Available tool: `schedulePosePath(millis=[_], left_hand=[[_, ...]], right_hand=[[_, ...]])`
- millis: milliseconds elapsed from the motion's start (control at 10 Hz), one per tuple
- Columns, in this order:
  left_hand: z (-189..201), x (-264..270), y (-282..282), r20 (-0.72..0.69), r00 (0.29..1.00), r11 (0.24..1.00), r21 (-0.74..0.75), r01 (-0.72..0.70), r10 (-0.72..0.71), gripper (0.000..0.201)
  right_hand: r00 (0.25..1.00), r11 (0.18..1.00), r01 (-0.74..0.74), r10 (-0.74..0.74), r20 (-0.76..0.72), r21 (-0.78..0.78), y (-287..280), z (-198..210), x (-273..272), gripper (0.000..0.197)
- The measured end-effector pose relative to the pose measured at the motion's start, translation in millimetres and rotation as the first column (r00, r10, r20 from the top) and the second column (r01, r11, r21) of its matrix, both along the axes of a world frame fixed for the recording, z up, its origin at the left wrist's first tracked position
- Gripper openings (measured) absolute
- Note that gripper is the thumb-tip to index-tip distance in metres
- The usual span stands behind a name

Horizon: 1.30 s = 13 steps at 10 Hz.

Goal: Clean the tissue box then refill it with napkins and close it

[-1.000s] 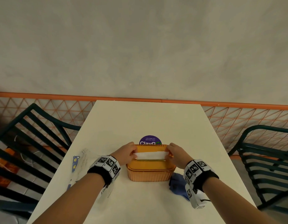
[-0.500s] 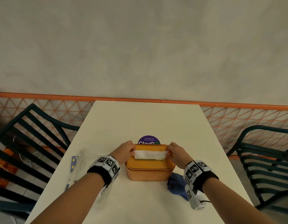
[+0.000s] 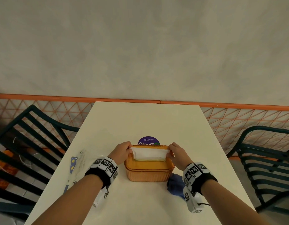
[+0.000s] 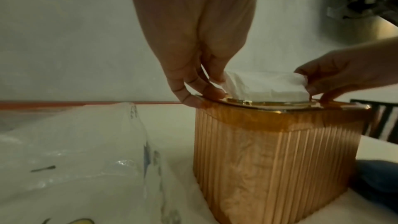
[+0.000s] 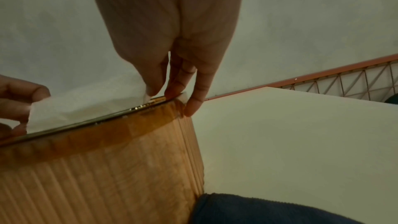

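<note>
Head view shows the white table (image 3: 147, 120) carrying an amber ribbed tissue box (image 3: 148, 174) near its front edge, lid on. A white napkin (image 3: 149, 153) stands out of the slot in the lid. To the box's left lies a clear plastic wrapper (image 3: 77, 161) with a blue cat-face print, and at its right front corner sits a dark blue cloth (image 3: 175, 186).

The left hand (image 3: 122, 151) pinches the napkin's left end between thumb and fingertips, and the right hand (image 3: 177, 153) pinches the right end the same way, other fingers resting on the lid's rim. The step in hand seems to be drawing the top napkin up through the slot. To do it well, both hands should lift evenly and straight up so the thin paper does not tear on the gold-trimmed slot edge, with the spare fingers holding the light box down.

Behind the box, a round purple sticker (image 3: 148, 141) on the table reads "Let's keep our pantries clean" and, half hidden, what looks like "ClayG". The wrapper's small print is too blurred to read.
</note>
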State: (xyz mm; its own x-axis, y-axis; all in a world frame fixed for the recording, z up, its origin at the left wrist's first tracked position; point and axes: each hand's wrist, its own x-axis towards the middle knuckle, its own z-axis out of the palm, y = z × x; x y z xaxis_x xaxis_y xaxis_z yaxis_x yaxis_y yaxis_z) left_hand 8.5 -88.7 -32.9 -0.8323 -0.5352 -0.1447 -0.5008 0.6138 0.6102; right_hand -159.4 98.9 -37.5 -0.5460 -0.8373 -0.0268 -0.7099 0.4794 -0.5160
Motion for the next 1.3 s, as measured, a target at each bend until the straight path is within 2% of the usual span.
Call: schedulePosePath(millis=[200, 300, 400, 500, 600, 700, 800, 900, 1100, 1200, 1300], left_hand=[[3, 3, 3, -0.039, 0.999, 0.999, 0.044, -0.014, 0.015, 0.005], [1, 1, 4, -0.031, 0.999, 1.000, 0.024, -0.019, 0.020, 0.011], [0, 0, 3, -0.031, 0.998, 0.998, 0.018, -0.062, 0.063, 0.034], [2, 2, 4, -0.004, 0.997, 0.997, 0.013, -0.075, 0.075, 0.037], [0, 4, 4, -0.006, 0.996, 0.996, 0.029, -0.090, 0.090, 0.031], [0, 7, 7, -0.039, 0.994, 0.993, 0.048, -0.105, 0.107, 0.011], [0, 9, 12, -0.096, 0.986, 0.988, 0.087, -0.126, 0.134, 0.004], [1, 8, 18, -0.109, 0.979, 0.980, 0.112, -0.162, 0.174, 0.018], [-1, 7, 20, -0.128, 0.967, 0.968, 0.151, -0.200, 0.219, 0.021], [-2, 11, 17, -0.185, 0.953, 0.963, 0.170, -0.208, 0.238, 0.021], [-4, 35, 23, -0.308, 0.905, 0.953, 0.170, -0.251, 0.293, 0.023]], right_hand=[[0.999, 0.999, 0.034, -0.033, 0.010, -0.030, -2, 0, -3, 0.018], [0.999, 0.999, 0.036, -0.036, 0.007, -0.020, -1, -1, -4, 0.018], [0.999, 0.999, 0.046, -0.046, 0.004, -0.009, -1, -1, -5, 0.017], [0.999, 0.999, 0.038, -0.038, 0.003, -0.005, -2, 0, -4, 0.006], [0.999, 0.999, 0.046, -0.046, 0.005, 0.003, -3, -1, -5, 0.010], [0.997, 0.998, 0.069, -0.069, 0.024, -0.001, -3, 1, -5, 0.013], [0.994, 0.994, 0.093, -0.090, 0.069, -0.050, -1, 0, -4, 0.014], [0.989, 0.990, 0.110, -0.101, 0.109, -0.084, 0, 2, -2, 0.017], [0.983, 0.992, 0.113, -0.103, 0.155, -0.056, 6, 9, -1, 0.015], [0.986, 0.993, 0.099, -0.088, 0.143, -0.070, 8, 12, -7, 0.025], [0.991, 0.980, 0.127, -0.117, 0.071, -0.155, 31, 18, -14, 0.029]])
